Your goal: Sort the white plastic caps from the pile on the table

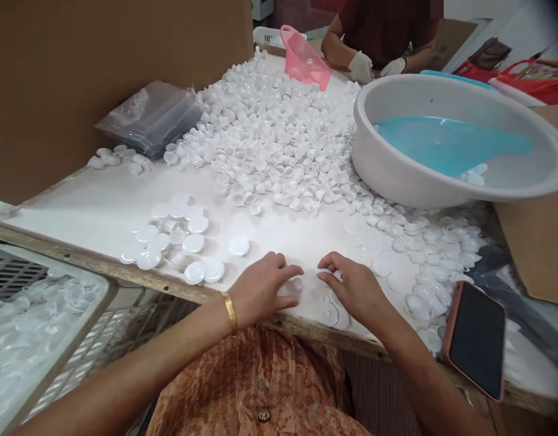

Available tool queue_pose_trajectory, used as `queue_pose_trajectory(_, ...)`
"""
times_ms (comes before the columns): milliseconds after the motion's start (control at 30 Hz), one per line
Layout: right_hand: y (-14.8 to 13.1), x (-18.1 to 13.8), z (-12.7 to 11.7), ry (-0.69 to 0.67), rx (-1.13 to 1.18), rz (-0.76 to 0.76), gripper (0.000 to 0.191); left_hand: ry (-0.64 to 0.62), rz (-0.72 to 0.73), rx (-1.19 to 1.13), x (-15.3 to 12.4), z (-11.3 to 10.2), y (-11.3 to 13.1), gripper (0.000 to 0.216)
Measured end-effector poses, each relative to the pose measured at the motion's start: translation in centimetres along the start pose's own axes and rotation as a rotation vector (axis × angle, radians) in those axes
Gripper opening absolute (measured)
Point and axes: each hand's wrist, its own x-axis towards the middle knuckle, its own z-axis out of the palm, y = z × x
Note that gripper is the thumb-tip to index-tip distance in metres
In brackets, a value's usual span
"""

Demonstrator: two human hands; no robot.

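In the head view, my left hand (263,286) is at the table's front edge, thumb and fingers curved around a small translucent cup-shaped piece (296,287). Just to the right, my right hand (354,287) pinches a thin white disc (325,272) between thumb and fingers. Below that hand lie flat clear pieces with a small ring (330,312). A single round white lid (239,246) rests left of my hands, near a loose group of white round pieces (193,243). Beyond them spreads a large heap of small white cup-like pieces (279,133).
A grey basin (397,175) holding a blue sheet stands at right, a phone (477,339) at the front right edge. A pink scoop (306,60), a plastic-wrapped pack (152,115) and a filled crate (92,303) surround the heap. A gloved co-worker (361,66) sits opposite.
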Motion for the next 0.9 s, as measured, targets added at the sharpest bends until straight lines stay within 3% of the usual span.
queue_pose_trajectory(133, -0.5, 1.0, 0.1, 0.071, 0.189, 0.045, 0.020, 0.069, -0.059, 0.168, 2.1, 1.3, -0.3, 0.015)
queue_pose_trajectory(267, -1.7, 2.9, 0.5, 0.057, 0.445, 0.051, 0.020, 0.194, -0.224, 0.087, 3.2, 0.3, -2.4, 0.024)
queue_pose_trajectory(400, -3.1, 5.1, 1.0, 0.011, 0.589, 0.044, 0.014, 0.259, -0.279, -0.011, 2.3, -0.8, -4.1, 0.039)
queue_pose_trajectory(633, -3.9, 6.6, 2.7, -0.058, 0.685, 0.141, 0.013, 0.383, -0.331, 0.222, 0.1, -1.8, -7.6, 0.034)
queue_pose_trajectory(767, -3.7, 6.7, 3.7, -0.083, 0.765, 0.203, 0.010, 0.437, -0.366, 0.110, 0.3, -2.2, -6.7, 0.031)
queue_pose_trajectory(900, -3.8, 6.9, 4.2, -0.101, 0.832, 0.254, 0.009, 0.348, -0.377, -0.164, 1.7, -1.5, -4.1, 0.026)
